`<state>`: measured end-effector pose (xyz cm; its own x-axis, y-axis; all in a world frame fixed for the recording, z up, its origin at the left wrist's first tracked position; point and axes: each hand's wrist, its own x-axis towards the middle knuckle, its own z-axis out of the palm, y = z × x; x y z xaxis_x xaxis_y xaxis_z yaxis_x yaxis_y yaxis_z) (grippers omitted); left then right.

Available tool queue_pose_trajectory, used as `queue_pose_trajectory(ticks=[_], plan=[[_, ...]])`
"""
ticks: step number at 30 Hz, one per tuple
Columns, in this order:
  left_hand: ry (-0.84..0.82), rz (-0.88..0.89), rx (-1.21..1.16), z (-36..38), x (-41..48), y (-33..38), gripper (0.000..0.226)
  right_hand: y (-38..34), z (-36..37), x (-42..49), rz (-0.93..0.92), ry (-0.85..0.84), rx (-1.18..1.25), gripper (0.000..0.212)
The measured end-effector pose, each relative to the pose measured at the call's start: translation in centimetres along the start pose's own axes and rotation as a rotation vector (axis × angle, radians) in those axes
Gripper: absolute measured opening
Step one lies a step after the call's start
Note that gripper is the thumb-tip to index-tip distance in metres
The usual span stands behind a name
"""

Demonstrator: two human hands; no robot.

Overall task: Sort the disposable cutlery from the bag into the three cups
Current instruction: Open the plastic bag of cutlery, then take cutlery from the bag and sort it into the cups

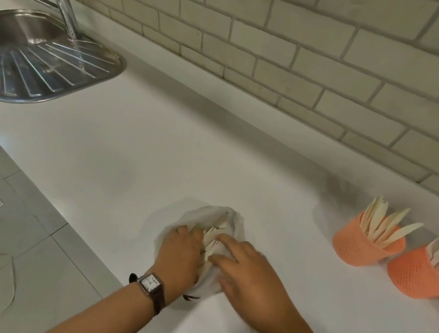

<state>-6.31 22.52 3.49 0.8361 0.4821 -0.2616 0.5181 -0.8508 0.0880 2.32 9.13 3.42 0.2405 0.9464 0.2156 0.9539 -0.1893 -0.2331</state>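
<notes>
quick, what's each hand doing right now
Left hand: open, pressing flat on the bag.
Right hand: fingers at the cutlery in the bag; grip cannot be told.

Brightness: even, soft indoor light across the white tabletop.
Shadows: faint, diffuse grey beside the orange cups and below the tiled wall.
Glare: streaky highlights on the steel sink.
Blur: motion smear over left hand and right hand; generally soft.
Distortion: grout lines bow toward the corners.
</notes>
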Motion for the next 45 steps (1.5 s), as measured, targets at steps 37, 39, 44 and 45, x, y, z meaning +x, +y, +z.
queue_pose_trajectory(ticks=[37,39,44,45], plan=[[0.44,0.2,-1.184,-9.6,2.9,-5.9,0.028,2.9,-2.7,4.5,0.313,0.127,0.619,0.033],[0.422,0.188,-1.333,-11.0,3.8,-4.9,0.021,2.3,-3.6,4.2,0.37,0.236,0.699,0.033],[0.116,0.205,-1.811,-12.2,5.3,-0.2,0.023,1.6,-6.3,2.0,0.639,0.494,0.89,0.023],[0.04,0.217,-1.845,-11.9,5.2,0.8,0.022,1.5,-6.9,1.5,0.678,0.512,0.913,0.021]])
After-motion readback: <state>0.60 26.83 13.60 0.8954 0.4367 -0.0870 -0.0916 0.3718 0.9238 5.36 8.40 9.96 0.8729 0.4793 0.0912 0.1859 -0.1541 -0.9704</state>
